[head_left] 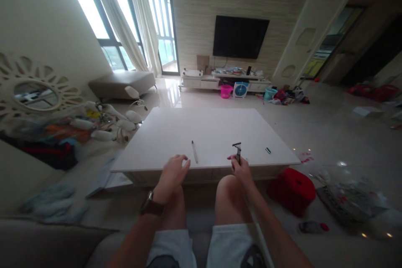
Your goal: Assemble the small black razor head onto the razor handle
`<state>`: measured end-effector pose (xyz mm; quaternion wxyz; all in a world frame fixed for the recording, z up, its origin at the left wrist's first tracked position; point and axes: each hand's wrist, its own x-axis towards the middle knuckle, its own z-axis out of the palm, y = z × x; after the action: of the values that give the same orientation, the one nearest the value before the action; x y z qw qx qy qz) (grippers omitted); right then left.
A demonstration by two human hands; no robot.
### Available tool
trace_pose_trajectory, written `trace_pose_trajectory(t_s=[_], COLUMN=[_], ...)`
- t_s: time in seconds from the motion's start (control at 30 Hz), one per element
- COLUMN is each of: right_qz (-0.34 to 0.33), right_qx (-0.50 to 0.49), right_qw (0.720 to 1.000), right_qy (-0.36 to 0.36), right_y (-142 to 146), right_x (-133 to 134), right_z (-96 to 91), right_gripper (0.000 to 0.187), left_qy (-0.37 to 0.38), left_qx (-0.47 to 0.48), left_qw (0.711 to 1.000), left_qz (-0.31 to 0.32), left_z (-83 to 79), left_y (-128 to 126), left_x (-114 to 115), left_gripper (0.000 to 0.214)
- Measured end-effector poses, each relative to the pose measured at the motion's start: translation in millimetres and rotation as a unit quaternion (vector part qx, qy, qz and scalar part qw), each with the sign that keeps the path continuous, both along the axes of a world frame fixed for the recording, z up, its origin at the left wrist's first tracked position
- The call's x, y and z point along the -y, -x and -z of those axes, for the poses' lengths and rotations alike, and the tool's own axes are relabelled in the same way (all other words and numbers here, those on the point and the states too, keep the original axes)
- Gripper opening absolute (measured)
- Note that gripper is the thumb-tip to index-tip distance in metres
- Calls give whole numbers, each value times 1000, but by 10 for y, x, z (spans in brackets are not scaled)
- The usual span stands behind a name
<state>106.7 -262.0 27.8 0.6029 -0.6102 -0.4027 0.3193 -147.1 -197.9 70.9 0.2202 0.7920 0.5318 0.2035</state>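
I sit facing a low white table (204,134). My right hand (241,171) is closed round the handle of a dark razor-like tool (237,150), which stands upright at the table's near edge. My left hand (172,173), with a brown wristwatch, hovers at the near edge with fingers loosely curled and holds nothing. A thin white stick (194,151) lies on the table just right of my left hand. A small dark cap-like piece (268,150) lies on the table to the right of the tool.
A red stool (292,188) stands on the floor at the table's right corner, with plastic bags (345,194) beyond it. Clutter and white lamp parts (106,127) lie left of the table. A TV (240,37) and cabinet stand at the far wall.
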Motion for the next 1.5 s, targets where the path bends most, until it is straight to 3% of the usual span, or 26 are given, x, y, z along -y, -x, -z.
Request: trace_pose_trajectory(t_s=[0.1, 0.2, 0.37, 0.5, 0.6, 0.77, 0.97, 1.1, 1.23, 1.5], right_qz=[-9, -27, -9, 15, 18, -37, -89, -96, -125, -100], right_qx=[-13, 66, 40, 11, 52, 135, 277, 233, 218, 207], right_qw=[1000, 997, 999, 1000, 998, 988, 953, 966, 967, 973], right_qy=[-8, -31, -20, -21, -31, -58, -86, -56, -42, -17], right_y=[30, 56, -49, -3, 146, 405, 281, 141, 227, 347], right_x=[323, 513, 572, 650, 801, 1092, 1291, 1359, 1422, 1504], right_z=[266, 341, 351, 484, 604, 727, 856, 908, 918, 905], right_gripper=[45, 39, 42, 43, 44, 37, 22, 31, 36, 42], left_qy=[-8, -98, -115, -129, -143, -146, -162, -186, -192, -180], left_qx=[-163, -198, -197, -172, -151, -133, -149, -125, -131, -148], left_qw=[986, 975, 974, 977, 978, 978, 971, 972, 969, 970], left_qz=[-24, 5, -3, 3, 14, 70, 97, 73, 89, 68], left_z=[440, 607, 559, 565, 582, 686, 853, 783, 696, 792], left_y=[246, 325, 415, 470, 402, 166, 220, 411, 439, 567], left_x=[340, 621, 739, 749, 833, 1134, 1438, 1509, 1592, 1633], left_gripper=[27, 26, 23, 23, 23, 20, 15, 16, 15, 16])
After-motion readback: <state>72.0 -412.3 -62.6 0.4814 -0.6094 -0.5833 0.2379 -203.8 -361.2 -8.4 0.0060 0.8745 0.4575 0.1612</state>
